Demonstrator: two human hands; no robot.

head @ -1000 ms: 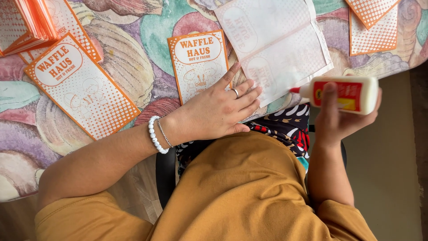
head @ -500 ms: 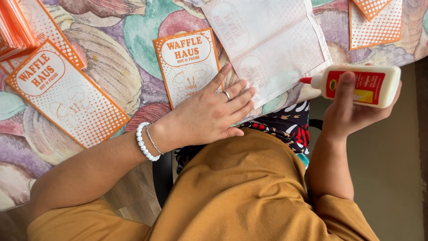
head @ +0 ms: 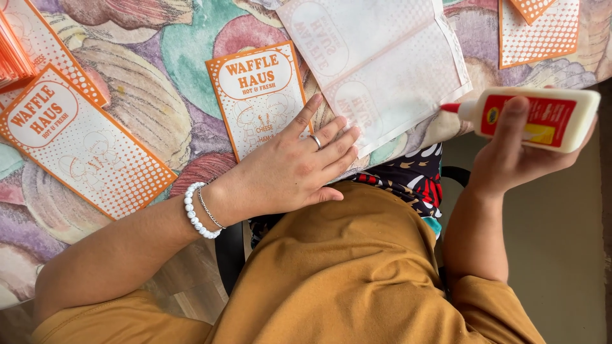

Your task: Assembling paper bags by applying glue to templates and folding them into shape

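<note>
My left hand (head: 290, 169) lies flat, palm down, at the table's near edge. Its fingers rest on the lower corner of an orange and white printed card (head: 258, 95) and touch the edge of a white sheet (head: 382, 60) lying face down. A ring is on one finger and a white bead bracelet on the wrist. My right hand (head: 510, 156) grips a white glue bottle (head: 542, 118) with a red label, held sideways off the table's edge. Its red tip points left and nearly touches the white sheet's near corner.
More orange cards lie on the patterned tablecloth (head: 146, 83): a long one (head: 80, 143) at the left, another (head: 32, 48) behind it, and a stack (head: 13, 57) at the far left. Dotted orange sheets (head: 539, 32) lie at the top right. My lap is against the table.
My right hand has brought the glue bottle down and left, tip toward the white sheet's corner. My left hand has stayed on the card and sheet.
</note>
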